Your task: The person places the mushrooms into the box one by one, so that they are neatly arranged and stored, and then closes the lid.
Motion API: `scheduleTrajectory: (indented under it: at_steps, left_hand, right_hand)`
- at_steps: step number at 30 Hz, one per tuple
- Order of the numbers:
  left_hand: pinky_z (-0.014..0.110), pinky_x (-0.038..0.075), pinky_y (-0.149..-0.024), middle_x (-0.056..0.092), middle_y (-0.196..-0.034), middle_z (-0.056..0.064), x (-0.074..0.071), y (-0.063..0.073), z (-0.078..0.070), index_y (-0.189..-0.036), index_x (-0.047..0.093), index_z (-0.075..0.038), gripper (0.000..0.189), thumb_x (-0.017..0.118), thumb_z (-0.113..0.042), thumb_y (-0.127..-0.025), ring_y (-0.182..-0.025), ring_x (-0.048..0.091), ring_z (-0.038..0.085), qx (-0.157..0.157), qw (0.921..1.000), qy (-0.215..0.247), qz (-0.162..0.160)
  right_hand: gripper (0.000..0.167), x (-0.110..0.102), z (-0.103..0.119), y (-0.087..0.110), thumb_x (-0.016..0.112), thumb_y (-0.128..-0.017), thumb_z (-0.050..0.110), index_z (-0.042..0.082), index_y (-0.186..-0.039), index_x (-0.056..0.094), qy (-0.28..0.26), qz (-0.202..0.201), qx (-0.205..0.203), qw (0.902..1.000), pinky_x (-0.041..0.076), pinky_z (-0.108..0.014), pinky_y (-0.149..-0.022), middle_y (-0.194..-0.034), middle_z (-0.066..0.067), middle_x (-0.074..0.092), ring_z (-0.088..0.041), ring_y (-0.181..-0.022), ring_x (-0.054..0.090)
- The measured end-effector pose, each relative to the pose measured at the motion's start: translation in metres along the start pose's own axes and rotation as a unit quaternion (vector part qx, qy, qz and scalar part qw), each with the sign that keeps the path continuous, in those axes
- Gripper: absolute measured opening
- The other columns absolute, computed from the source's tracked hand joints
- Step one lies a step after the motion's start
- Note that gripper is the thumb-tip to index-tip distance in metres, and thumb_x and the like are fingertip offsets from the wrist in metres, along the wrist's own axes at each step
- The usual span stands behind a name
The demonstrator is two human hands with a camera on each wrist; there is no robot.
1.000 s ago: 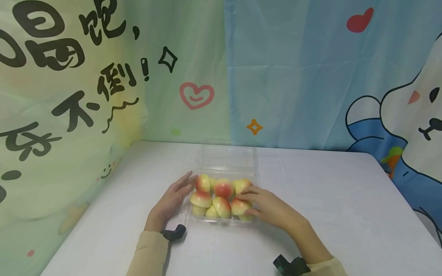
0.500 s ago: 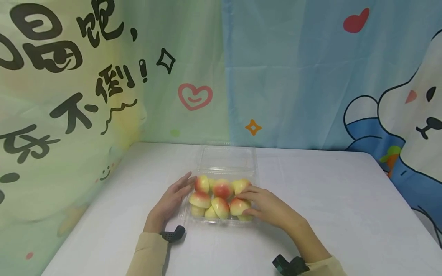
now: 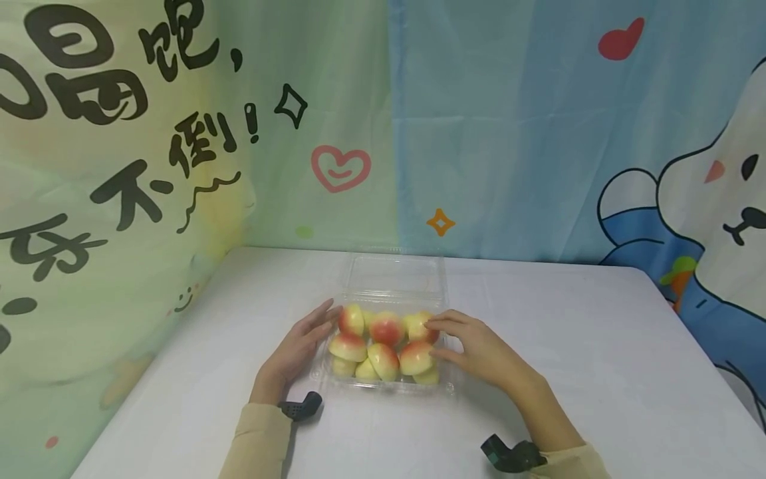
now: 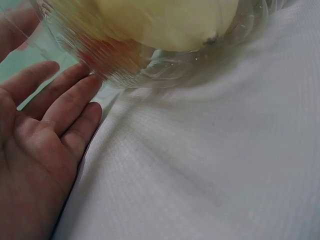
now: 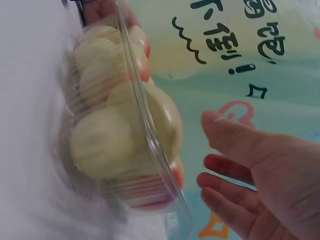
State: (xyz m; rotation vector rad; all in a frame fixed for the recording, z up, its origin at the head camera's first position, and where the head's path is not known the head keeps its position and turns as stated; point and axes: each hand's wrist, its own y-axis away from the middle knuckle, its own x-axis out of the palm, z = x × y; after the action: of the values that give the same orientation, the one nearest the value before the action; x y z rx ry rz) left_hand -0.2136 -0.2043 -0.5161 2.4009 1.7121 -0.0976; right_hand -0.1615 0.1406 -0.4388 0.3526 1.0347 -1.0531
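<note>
A clear plastic clamshell box [image 3: 395, 386] lies with its lid [image 3: 395, 274] folded back, filled with several yellow-and-red peaches [image 3: 383, 360]. My left hand [image 3: 300, 346] rests along the left side of the box, fingers extended; in the left wrist view its fingertips [image 4: 92, 82] are right at the clear wall. My right hand [image 3: 475, 346] hovers at the box's right side, fingers loosely bent, thumb apart from them. In the right wrist view nothing lies between that thumb and the fingers [image 5: 225, 200], and a gap shows between them and the nearest peach [image 5: 165, 120].
The box stands on a white cloth-covered table [image 3: 568, 372]. Behind it hangs a printed curtain [image 3: 514, 133] along the back and left sides. Dark wrist cameras [image 3: 513, 456] sit on both forearms.
My right hand has let go of the front right peach and drawn back slightly to the right, fingers spreading. The left hand stays in place at the box's side.
</note>
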Motion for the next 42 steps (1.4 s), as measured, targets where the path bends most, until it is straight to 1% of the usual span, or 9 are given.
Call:
scheduleTrajectory:
  at_steps: [4,7,12,16,22,29,33,36,42]
  left_hand:
    - [0.048,0.017,-0.119,0.042,-0.149,-0.006,0.000,0.000,0.000,-0.150,0.027,-0.027,0.060,0.053,-0.035,-0.096,-0.144,0.028,0.020,0.002,1.0000,0.005,0.000]
    - [0.047,0.017,-0.119,0.041,-0.149,-0.005,0.000,0.000,0.000,-0.150,0.027,-0.026,0.059,0.052,-0.033,-0.097,-0.144,0.028,0.021,0.004,0.9999,0.011,0.001]
    - [0.048,0.015,-0.119,0.040,-0.150,-0.003,0.000,0.001,-0.001,-0.151,0.026,-0.025,0.059,0.051,-0.032,-0.097,-0.144,0.028,0.022,0.008,0.9999,0.011,0.005]
    - [0.049,0.014,-0.119,0.040,-0.151,-0.001,0.000,0.001,-0.001,-0.151,0.026,-0.024,0.059,0.051,-0.031,-0.097,-0.144,0.027,0.023,0.014,0.9998,0.014,0.007]
    - [0.048,0.015,-0.120,0.040,-0.150,-0.003,0.000,0.000,0.000,-0.150,0.027,-0.025,0.059,0.052,-0.033,-0.097,-0.144,0.028,0.021,0.012,0.9998,0.011,0.006]
    - [0.046,0.016,-0.120,0.042,-0.149,-0.006,-0.001,-0.001,0.002,-0.150,0.028,-0.028,0.058,0.052,-0.034,-0.097,-0.143,0.030,0.019,0.003,0.9998,0.018,-0.003]
    - [0.046,0.016,-0.120,0.041,-0.149,-0.005,-0.002,-0.001,0.003,-0.149,0.029,-0.028,0.057,0.052,-0.032,-0.097,-0.143,0.029,0.020,0.006,0.9997,0.025,-0.003]
    - [0.047,0.015,-0.120,0.040,-0.150,-0.003,-0.002,-0.001,0.003,-0.150,0.028,-0.027,0.056,0.050,-0.031,-0.098,-0.144,0.029,0.022,0.011,0.9996,0.027,0.003]
    - [0.047,0.016,-0.119,0.043,-0.148,-0.008,-0.001,-0.001,0.003,-0.148,0.031,-0.031,0.055,0.051,-0.033,-0.097,-0.142,0.032,0.020,0.003,0.9997,0.022,-0.004]
  right_hand:
    - [0.049,-0.002,-0.010,0.000,0.072,-0.084,0.029,0.012,-0.128,0.060,0.000,-0.043,0.021,0.9988,0.049,-0.045,-0.098,-0.127,-0.001,0.059,-0.024,-0.118,0.058]
    - [0.051,-0.003,-0.017,0.000,0.071,-0.085,0.029,0.012,-0.131,0.057,-0.001,-0.072,0.043,0.9965,0.051,-0.046,-0.095,-0.129,-0.003,0.058,-0.029,-0.113,0.060]
    - [0.055,-0.002,-0.028,0.000,0.071,-0.085,0.030,0.010,-0.134,0.054,-0.018,-0.101,0.074,0.9920,0.052,-0.047,-0.093,-0.132,-0.005,0.056,-0.034,-0.108,0.063]
    - [0.058,0.000,-0.034,-0.001,0.070,-0.086,0.031,0.009,-0.137,0.050,-0.023,-0.103,0.091,0.9902,0.052,-0.047,-0.093,-0.136,-0.008,0.052,-0.036,-0.111,0.062]
    - [0.059,0.004,-0.043,-0.002,0.069,-0.087,0.031,0.008,-0.138,0.048,-0.028,-0.098,0.112,0.9884,0.052,-0.047,-0.092,-0.138,-0.012,0.050,-0.038,-0.114,0.060]
    - [0.059,0.007,-0.051,-0.003,0.070,-0.086,0.026,0.004,-0.137,0.049,-0.047,-0.102,0.115,0.9870,0.051,-0.046,-0.094,-0.137,-0.016,0.050,-0.037,-0.119,0.056]
    - [0.059,0.008,-0.054,-0.006,0.070,-0.087,0.025,0.003,-0.137,0.048,-0.064,-0.109,0.119,0.9847,0.050,-0.045,-0.095,-0.137,-0.017,0.050,-0.036,-0.122,0.054]
    - [0.059,0.010,-0.057,-0.009,0.069,-0.087,0.026,0.003,-0.137,0.048,-0.077,-0.118,0.123,0.9824,0.050,-0.044,-0.096,-0.137,-0.018,0.051,-0.035,-0.121,0.054]
    - [0.060,0.015,-0.062,-0.021,0.067,-0.088,0.031,0.001,-0.137,0.048,-0.101,-0.125,0.134,0.9779,0.049,-0.045,-0.096,-0.137,-0.021,0.050,-0.038,-0.120,0.055]
